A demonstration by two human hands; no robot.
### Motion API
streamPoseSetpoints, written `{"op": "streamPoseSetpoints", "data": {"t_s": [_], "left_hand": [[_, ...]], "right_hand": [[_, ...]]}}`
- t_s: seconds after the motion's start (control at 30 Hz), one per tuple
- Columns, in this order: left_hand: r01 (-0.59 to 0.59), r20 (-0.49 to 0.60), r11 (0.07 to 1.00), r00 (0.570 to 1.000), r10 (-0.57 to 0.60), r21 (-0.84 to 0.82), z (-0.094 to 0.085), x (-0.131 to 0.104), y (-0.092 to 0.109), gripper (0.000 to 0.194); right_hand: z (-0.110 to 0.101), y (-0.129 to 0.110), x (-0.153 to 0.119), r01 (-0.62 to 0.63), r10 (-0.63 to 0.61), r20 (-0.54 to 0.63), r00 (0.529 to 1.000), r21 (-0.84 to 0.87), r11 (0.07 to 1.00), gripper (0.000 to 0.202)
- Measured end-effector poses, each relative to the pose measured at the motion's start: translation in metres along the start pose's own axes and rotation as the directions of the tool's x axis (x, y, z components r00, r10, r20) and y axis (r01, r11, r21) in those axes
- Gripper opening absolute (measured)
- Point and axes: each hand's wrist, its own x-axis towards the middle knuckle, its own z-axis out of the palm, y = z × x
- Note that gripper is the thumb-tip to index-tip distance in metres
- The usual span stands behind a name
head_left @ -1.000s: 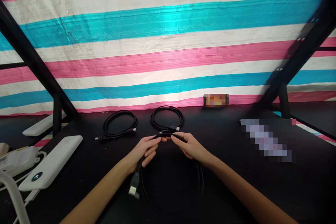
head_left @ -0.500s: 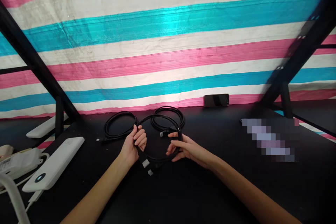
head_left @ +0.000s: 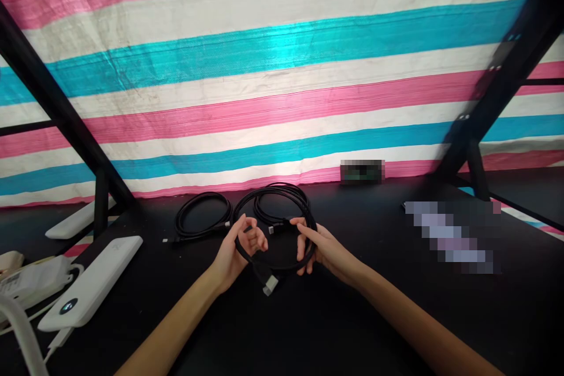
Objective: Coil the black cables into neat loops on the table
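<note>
Between my hands a coiled black cable (head_left: 282, 269) is held up as a ring above the desk. Its connector ends with pale caps (head_left: 270, 285) hang at the lower front of the coil. My left hand (head_left: 240, 247) curls around the coil's left side, the thumb against the cable and the fingers bent inside the ring. On the opposite side, my right hand (head_left: 319, 247) pinches the coil between thumb and fingers. Behind lie two more coiled cables, the left coil (head_left: 177, 217) and the right coil (head_left: 304, 192), the latter partly hidden by the held one.
A white power bank (head_left: 99, 279) with a small round display lies at left, beside a white adapter (head_left: 39, 279) and cords. A blurred-out flat item (head_left: 449, 235) is at right. A pixelated dark object (head_left: 362, 172) leans against the striped sheet (head_left: 282, 94). Black frame bars (head_left: 66, 123) slant at both sides.
The held coil has turned and shifted slightly right, its connectors now close together. My left hand's grip has loosened and its fingers have spread somewhat; my right hand stays on the coil.
</note>
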Motion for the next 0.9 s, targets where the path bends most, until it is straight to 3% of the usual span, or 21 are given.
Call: {"op": "streamPoseSetpoints", "data": {"t_s": [0.17,0.27,0.37,0.47,0.6,0.9], "left_hand": [[0.009,-0.043,0.951,0.999,0.005,0.309,0.001,-0.004,-0.008,0.027],[0.121,-0.01,0.912,0.992,-0.127,0.391,0.0,-0.007,-0.007,0.029],[0.251,0.045,0.888,0.956,-0.29,0.385,0.002,-0.011,-0.003,0.025],[0.311,0.09,0.886,0.928,-0.361,0.343,0.004,-0.013,0.0,0.019],[0.315,0.146,0.908,0.92,-0.363,0.275,0.003,-0.013,0.001,0.014],[0.291,0.12,0.923,0.937,-0.328,0.252,0.004,-0.012,-0.003,0.018]], "right_hand": [[-0.001,-0.005,0.0,0.065,-0.056,-0.123,0.991,0.073,0.995,0.036],[0.0,-0.012,-0.004,0.078,-0.065,-0.168,0.984,0.071,0.994,0.036],[-0.001,-0.014,-0.005,0.091,-0.084,-0.139,0.987,0.039,0.995,0.034],[-0.001,-0.015,-0.005,0.067,-0.068,-0.086,0.994,-0.012,0.998,0.033],[-0.001,-0.013,-0.005,0.012,-0.013,-0.038,0.999,-0.025,1.0,0.031],[0.005,-0.003,-0.007,-0.15,0.167,0.159,0.973,-0.111,0.982,0.028]]}}
